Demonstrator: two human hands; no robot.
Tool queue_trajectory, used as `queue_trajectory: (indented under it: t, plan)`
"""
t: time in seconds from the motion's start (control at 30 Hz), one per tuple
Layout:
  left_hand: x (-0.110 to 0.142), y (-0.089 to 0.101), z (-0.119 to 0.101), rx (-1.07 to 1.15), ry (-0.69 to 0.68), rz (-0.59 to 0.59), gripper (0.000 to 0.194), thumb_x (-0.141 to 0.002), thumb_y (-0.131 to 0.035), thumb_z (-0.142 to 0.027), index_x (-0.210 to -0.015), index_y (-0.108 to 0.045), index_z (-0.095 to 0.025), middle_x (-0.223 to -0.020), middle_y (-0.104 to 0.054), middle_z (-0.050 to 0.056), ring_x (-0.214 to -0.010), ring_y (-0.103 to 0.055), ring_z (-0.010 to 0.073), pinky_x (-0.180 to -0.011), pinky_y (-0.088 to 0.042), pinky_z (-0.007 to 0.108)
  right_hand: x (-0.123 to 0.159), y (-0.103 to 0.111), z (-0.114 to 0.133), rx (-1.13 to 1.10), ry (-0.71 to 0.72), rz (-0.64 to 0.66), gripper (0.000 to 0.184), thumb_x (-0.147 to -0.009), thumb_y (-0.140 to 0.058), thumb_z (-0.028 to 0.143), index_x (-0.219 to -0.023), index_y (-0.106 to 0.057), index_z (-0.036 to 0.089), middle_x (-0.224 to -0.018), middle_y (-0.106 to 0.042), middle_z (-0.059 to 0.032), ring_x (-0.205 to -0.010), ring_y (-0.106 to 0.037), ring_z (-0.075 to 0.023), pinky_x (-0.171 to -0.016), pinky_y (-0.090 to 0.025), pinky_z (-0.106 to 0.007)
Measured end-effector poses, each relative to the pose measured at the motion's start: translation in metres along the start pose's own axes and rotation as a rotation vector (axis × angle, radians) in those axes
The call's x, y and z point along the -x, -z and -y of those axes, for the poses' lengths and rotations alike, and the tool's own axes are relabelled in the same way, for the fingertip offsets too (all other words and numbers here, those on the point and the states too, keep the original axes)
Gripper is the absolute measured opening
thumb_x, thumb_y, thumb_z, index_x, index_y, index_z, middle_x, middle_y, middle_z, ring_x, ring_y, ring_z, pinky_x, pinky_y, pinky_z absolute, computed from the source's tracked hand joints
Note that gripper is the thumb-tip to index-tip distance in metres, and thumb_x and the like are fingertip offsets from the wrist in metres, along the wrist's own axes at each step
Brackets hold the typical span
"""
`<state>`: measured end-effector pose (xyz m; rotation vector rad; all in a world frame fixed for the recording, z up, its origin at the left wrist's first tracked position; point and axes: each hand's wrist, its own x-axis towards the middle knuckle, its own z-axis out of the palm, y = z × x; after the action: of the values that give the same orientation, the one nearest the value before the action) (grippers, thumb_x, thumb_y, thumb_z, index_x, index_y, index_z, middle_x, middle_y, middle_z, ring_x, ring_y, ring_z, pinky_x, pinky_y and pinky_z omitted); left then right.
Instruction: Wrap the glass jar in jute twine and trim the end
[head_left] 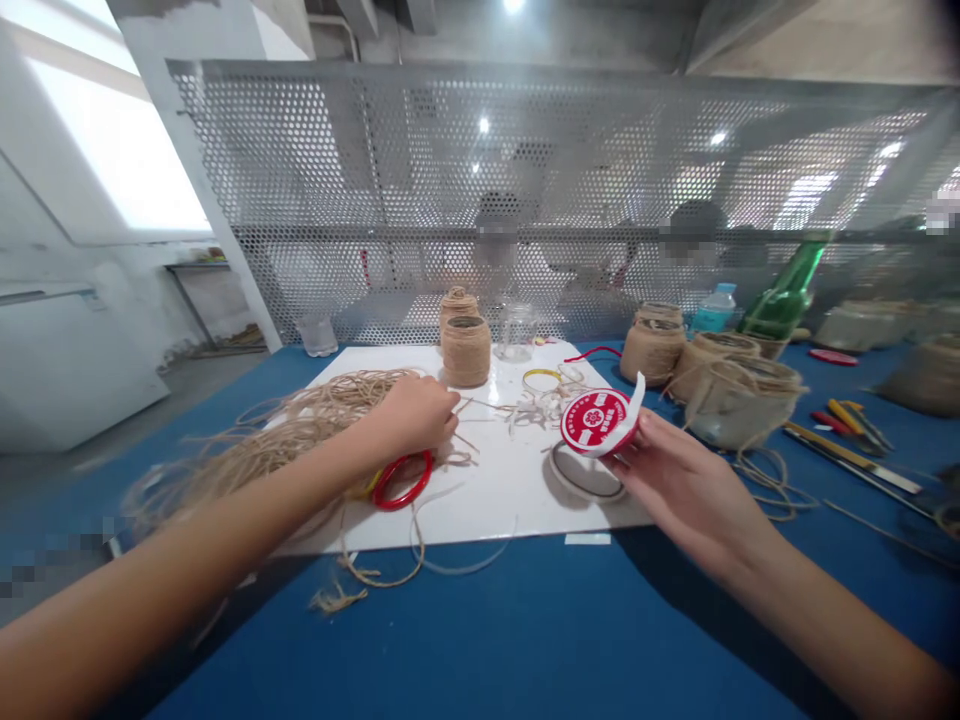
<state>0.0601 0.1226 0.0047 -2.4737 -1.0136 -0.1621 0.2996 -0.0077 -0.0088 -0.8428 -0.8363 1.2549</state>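
My right hand grips a roll of tape with a red printed label; a white strip end sticks up from its right side. Over the white board, my left hand is closed, fingers curled down; whatever they may hold is hidden. Beside and below it lies a loose heap of jute twine. A red ring sits just under my left hand, with something yellow partly behind it. Beneath the tape roll, a pale ring rests on the board.
Twine-wrapped jars and a clear glass jar stand at the board's back. Several more wrapped jars, a green bottle and cutter-like tools are at right. A perforated metal screen rises behind the blue table.
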Motion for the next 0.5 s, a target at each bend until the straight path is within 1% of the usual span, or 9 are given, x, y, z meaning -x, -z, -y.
queue_trajectory:
  t: [0.07,0.13,0.2,0.23,0.27,0.3,0.37,0.4,0.5]
  plan:
    - [-0.005,-0.002,0.011,0.033,0.097,-0.048,0.019,-0.073,-0.045,-0.021,-0.077,-0.063,-0.016,-0.07,-0.056,0.005,-0.064,-0.052,0.0163,-0.06,-0.039,0.028,0.001,-0.003,-0.002,0.029,0.0,0.044,0.01,-0.082,-0.053,0.028,-0.082,-0.062,0.023,-0.093,-0.059,-0.0031,-0.087,-0.053,-0.0181,-0.083,-0.042,-0.033]
    - [-0.011,-0.001,0.016,0.202,0.158,-0.066,0.022,-0.073,-0.047,-0.021,-0.083,-0.066,-0.02,-0.082,-0.054,0.006,-0.076,-0.054,0.018,-0.068,-0.042,0.03,0.003,-0.006,-0.005,0.057,-0.012,0.086,0.011,-0.083,-0.052,0.028,-0.08,-0.06,0.021,-0.084,-0.057,-0.0025,-0.079,-0.052,-0.0157,-0.078,-0.042,-0.03]
    - [-0.015,0.005,0.011,0.411,0.148,-0.112,0.019,-0.074,-0.049,-0.023,-0.077,-0.068,-0.021,-0.098,-0.051,0.006,-0.095,-0.051,0.0204,-0.083,-0.041,0.034,0.005,-0.008,-0.009,0.093,-0.034,0.105,0.012,-0.083,-0.052,0.028,-0.078,-0.059,0.02,-0.077,-0.054,-0.0013,-0.072,-0.05,-0.0138,-0.072,-0.041,-0.028]
    - [-0.016,0.011,0.004,0.492,0.129,-0.164,0.019,-0.076,-0.048,-0.023,-0.075,-0.067,-0.02,-0.103,-0.05,0.006,-0.101,-0.048,0.0207,-0.088,-0.039,0.035,0.005,-0.008,-0.012,0.122,-0.042,0.11,0.012,-0.083,-0.052,0.028,-0.078,-0.058,0.02,-0.074,-0.053,-0.0006,-0.07,-0.048,-0.0134,-0.07,-0.04,-0.027]
    - [-0.015,0.017,-0.005,0.566,0.095,-0.211,0.02,-0.078,-0.047,-0.024,-0.076,-0.066,-0.019,-0.102,-0.05,0.006,-0.101,-0.048,0.0192,-0.09,-0.038,0.035,0.006,-0.007,-0.014,0.16,-0.043,0.117,0.012,-0.083,-0.052,0.029,-0.077,-0.057,0.02,-0.072,-0.051,0.0001,-0.069,-0.047,-0.0132,-0.068,-0.039,-0.027]
    - [-0.015,0.025,-0.016,0.643,0.037,-0.227,0.02,-0.081,-0.045,-0.023,-0.08,-0.065,-0.018,-0.098,-0.052,0.005,-0.097,-0.049,0.0168,-0.089,-0.039,0.033,0.006,-0.006,-0.016,0.205,-0.037,0.126,0.013,-0.084,-0.052,0.03,-0.077,-0.056,0.02,-0.071,-0.049,0.0005,-0.069,-0.046,-0.0133,-0.067,-0.037,-0.026]
    - [-0.013,0.039,-0.039,0.781,-0.097,-0.206,0.018,-0.084,-0.045,-0.024,-0.091,-0.059,-0.017,-0.094,-0.057,0.003,-0.09,-0.052,0.0136,-0.082,-0.043,0.028,0.006,-0.004,-0.02,0.302,0.0,0.153,0.015,-0.084,-0.051,0.032,-0.076,-0.055,0.02,-0.071,-0.048,0.0009,-0.07,-0.045,-0.0135,-0.066,-0.035,-0.026]
    - [-0.012,0.045,-0.05,0.838,-0.131,-0.185,0.02,-0.086,-0.043,-0.024,-0.098,-0.056,-0.017,-0.096,-0.059,0.003,-0.088,-0.053,0.0124,-0.08,-0.044,0.027,0.006,-0.002,-0.021,0.346,0.024,0.165,0.016,-0.085,-0.05,0.033,-0.076,-0.055,0.02,-0.072,-0.048,0.0011,-0.07,-0.044,-0.0135,-0.066,-0.034,-0.026]
    - [-0.016,0.053,-0.07,0.938,-0.122,-0.128,0.026,-0.089,-0.039,-0.033,-0.105,-0.053,-0.018,-0.096,-0.062,0.003,-0.081,-0.055,0.0115,-0.07,-0.045,0.025,0.006,0.0,-0.024,0.472,0.078,0.201,0.02,-0.086,-0.048,0.035,-0.074,-0.054,0.021,-0.072,-0.048,0.0016,-0.07,-0.041,-0.0136,-0.066,-0.033,-0.025]
